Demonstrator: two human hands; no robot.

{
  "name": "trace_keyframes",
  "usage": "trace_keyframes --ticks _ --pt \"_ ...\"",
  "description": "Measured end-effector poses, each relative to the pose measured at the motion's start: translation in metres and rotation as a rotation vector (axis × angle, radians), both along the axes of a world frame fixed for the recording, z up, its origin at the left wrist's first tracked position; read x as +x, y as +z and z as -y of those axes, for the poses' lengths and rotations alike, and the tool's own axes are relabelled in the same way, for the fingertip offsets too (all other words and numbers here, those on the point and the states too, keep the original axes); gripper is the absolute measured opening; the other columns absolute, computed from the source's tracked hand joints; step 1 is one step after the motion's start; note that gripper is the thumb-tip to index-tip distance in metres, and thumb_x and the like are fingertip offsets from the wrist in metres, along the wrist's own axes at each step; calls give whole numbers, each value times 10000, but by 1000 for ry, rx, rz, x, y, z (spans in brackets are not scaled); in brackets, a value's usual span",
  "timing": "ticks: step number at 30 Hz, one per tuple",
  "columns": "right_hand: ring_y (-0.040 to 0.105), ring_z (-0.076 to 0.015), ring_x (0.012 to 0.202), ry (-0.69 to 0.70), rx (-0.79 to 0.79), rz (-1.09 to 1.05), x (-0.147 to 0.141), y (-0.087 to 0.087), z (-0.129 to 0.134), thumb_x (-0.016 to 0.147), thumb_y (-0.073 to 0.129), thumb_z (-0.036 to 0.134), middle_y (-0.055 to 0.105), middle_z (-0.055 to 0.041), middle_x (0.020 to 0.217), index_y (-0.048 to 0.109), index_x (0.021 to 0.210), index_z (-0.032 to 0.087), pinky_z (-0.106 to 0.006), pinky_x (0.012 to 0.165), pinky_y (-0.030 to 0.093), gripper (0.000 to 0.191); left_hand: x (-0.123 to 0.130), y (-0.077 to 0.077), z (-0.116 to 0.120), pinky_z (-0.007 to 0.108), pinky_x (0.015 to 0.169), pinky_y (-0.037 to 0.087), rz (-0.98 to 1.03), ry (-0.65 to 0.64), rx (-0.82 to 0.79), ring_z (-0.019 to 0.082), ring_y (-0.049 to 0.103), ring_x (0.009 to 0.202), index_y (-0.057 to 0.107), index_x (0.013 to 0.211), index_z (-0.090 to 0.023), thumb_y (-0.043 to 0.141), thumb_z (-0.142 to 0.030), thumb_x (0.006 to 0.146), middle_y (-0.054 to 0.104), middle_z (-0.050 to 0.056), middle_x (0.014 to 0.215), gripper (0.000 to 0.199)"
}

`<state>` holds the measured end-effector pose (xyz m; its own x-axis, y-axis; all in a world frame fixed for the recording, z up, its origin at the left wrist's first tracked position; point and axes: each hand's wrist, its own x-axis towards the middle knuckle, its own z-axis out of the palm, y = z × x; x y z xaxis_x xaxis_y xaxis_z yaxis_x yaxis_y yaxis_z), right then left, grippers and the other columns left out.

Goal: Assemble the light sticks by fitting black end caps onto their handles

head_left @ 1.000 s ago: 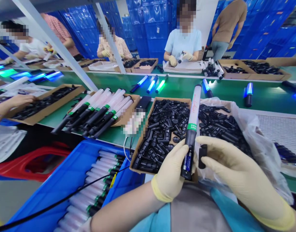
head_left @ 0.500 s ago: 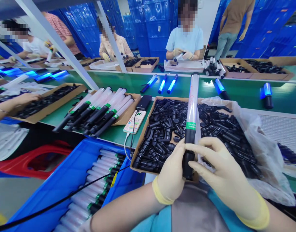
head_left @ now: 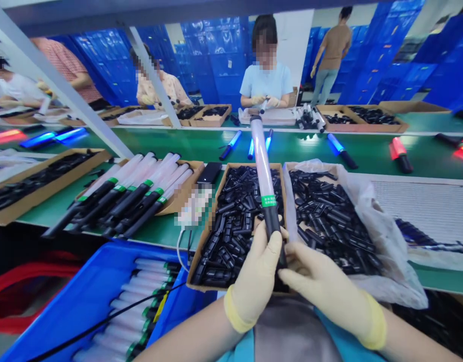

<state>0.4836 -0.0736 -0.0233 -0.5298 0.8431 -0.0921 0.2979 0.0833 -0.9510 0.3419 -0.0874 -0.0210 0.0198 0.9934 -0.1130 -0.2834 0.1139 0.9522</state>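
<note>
The left hand (head_left: pixel 256 274) wraps the dark handle (head_left: pixel 272 220) of a pale-tubed baton (head_left: pixel 261 166), whose top now leans leftward; a second ago it leaned rightward. The right hand (head_left: pixel 325 286), half curled, has its fingertips at the handle's lower end; earlier it pinched a black piece beside an exposed battery. Whether it grips now, I cannot tell. Black parts (head_left: pixel 231 229) lie just beyond the left hand.

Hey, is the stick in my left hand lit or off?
Off, it appears: the held stick shows no coloured glow, unlike the blue-glowing stick to its right.
</note>
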Motion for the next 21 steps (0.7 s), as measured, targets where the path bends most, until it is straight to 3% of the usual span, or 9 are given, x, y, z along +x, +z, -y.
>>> trace_keyframes --ticks 3,6,8,9,10,12,16,18,21 --pt "596 -176 818 -114 38 -46 7 1 -7 851 607 356 637 -26 905 598 1012 186 -294 725 509 234 2 0 -2 288 1136 276 -131 -131 72 196 360 1364 506 1400 -267 489 -433 957 470 53 1447 474" --pt "585 -177 718 -411 110 120 58 9 -25 892 527 436 621 -16 771 622 1049 189 -286 665 481 308 -5 -3 -4 374 1148 282 -54 -172 27 240 314 1413 400 1476 -299 474 -427 962 388 50 1524 535" --pt "602 -204 733 -689 246 381 117 13 -39 893 493 498 641 -31 786 615 1158 206 -293 665 467 413 -16 -4 -7 405 1089 359 3 -156 -28 269 440 1320 478 1424 -279 502 -393 946 512 82 1419 492" --pt "624 -231 855 -820 332 586 151 14 -45 900 472 502 673 -57 933 585 1248 221 -304 731 468 461 -22 -5 -9 400 1056 389 2 -140 -32 268 509 1239 539 1370 -258 518 -375 933 594 91 1310 453" --pt "628 -248 933 -944 355 835 186 14 -50 903 446 510 678 -62 1031 555 1299 246 -311 767 464 489 -29 -5 -11 386 1032 404 -25 -122 -18 255 562 1145 592 1308 -236 532 -360 921 656 88 1173 411" --pt "617 -327 1001 -1079 278 1013 250 10 -56 931 382 457 664 -158 1093 560 1310 163 -372 775 454 511 -40 -6 -15 341 1020 392 -119 -65 28 212 597 972 657 1184 -214 543 -345 910 678 45 899 324" --pt "641 -409 913 -1179 97 1228 341 -7 -53 965 306 390 647 -313 1006 626 1187 -5 -441 692 456 555 -57 -10 -23 258 915 407 -242 22 70 153 525 740 678 1022 -218 535 -349 905 559 -17 667 226" --pt "660 -362 898 -1155 60 1300 365 -18 -47 974 349 352 660 -294 968 647 1150 10 -414 699 480 487 -64 -13 -27 239 832 422 -256 60 90 148 506 731 671 1020 -221 535 -355 903 552 -18 682 224" --pt "655 -239 934 -1033 122 1387 374 -33 -50 969 491 347 675 -174 994 668 1101 155 -355 802 503 293 -78 -16 -30 229 799 423 -296 104 143 143 522 772 652 1070 -224 519 -348 918 573 -16 739 237"
